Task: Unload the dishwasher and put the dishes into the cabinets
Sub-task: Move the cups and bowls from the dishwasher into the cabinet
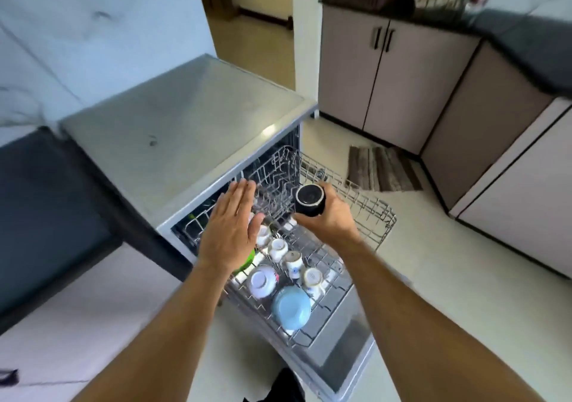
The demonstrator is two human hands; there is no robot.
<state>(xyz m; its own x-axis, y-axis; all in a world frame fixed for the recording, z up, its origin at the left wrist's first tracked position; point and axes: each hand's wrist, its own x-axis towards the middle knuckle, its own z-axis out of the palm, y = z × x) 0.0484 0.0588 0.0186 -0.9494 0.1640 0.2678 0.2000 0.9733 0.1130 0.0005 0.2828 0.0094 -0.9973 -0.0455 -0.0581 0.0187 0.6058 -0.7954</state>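
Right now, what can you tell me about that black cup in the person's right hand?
The black cup is small, round and dark all over, with a dull matte look; its material cannot be told. It is tipped so one round end faces the camera, showing a glossy dark circle. The right hand wraps its far side, fingers curled round the wall. It is held above the dishwasher's wire rack, touching nothing but the hand.
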